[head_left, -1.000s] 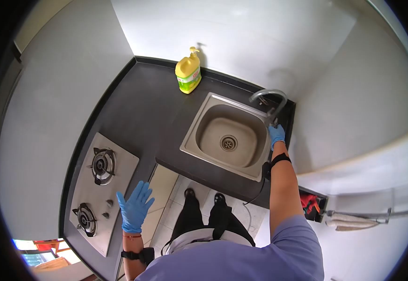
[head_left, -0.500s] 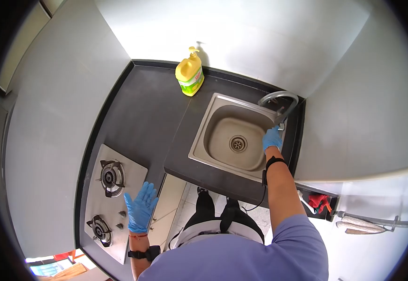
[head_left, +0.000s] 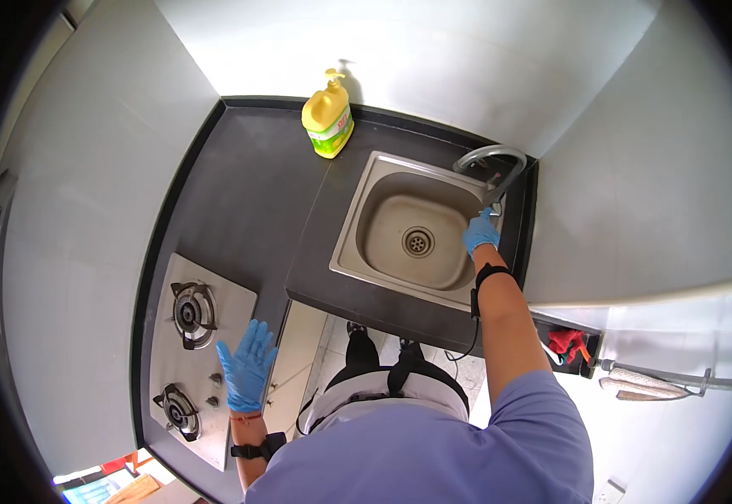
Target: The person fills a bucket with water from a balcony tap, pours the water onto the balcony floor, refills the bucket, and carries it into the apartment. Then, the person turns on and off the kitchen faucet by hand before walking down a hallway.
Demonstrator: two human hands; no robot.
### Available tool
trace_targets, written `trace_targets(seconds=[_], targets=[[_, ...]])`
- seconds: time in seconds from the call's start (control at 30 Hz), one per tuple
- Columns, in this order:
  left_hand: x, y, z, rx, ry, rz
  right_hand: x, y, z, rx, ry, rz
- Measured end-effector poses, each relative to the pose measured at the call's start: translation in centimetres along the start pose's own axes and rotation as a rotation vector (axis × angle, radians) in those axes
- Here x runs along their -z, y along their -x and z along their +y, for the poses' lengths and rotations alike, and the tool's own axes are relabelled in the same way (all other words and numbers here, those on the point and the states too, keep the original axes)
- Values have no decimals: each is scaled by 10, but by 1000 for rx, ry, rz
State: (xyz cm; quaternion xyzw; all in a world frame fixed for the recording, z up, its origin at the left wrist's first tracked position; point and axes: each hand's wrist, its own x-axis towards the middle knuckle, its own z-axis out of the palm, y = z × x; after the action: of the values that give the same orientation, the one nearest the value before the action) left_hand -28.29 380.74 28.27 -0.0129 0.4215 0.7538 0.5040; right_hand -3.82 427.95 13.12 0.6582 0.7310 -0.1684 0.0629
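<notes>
At the right rim of the steel sink (head_left: 351, 252), my right hand (head_left: 482, 233) in a blue glove has its fingers closed at the faucet handle (head_left: 497, 209). The fingers partly cover the handle. Above them curves the grey faucet spout (head_left: 513, 157), and no water stream shows in the basin. My left hand (head_left: 246, 366), also gloved in blue, is held with fingers spread over the right edge of the gas stove (head_left: 230, 304). It holds nothing.
A yellow dish soap bottle (head_left: 328, 118) with a pump stands on the dark countertop (head_left: 248, 185) near the back wall. The stove has two burners. A red cloth (head_left: 566, 342) and a towel (head_left: 643, 389) on a rail are at the lower right.
The view has shifted slightly, so the sink and bottle appear a little higher and further left. My right hand stays at the faucet handle, and my left hand is still spread.
</notes>
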Motion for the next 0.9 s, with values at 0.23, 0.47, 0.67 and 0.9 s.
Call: trace_targets(seconds=[0.23,0.47,0.67,0.9], targets=[[1,3,0,-24,-34,14,36,-14,-27,255,-261,578],[8,21,-1,-65,-25,79,31,-107,-28,-112,-777,314],[30,36,-7,-58,28,121,49,-70,-27,-23,-530,260],[18,29,-13,-41,-55,130,44,-74,-11,204,-396,-53]])
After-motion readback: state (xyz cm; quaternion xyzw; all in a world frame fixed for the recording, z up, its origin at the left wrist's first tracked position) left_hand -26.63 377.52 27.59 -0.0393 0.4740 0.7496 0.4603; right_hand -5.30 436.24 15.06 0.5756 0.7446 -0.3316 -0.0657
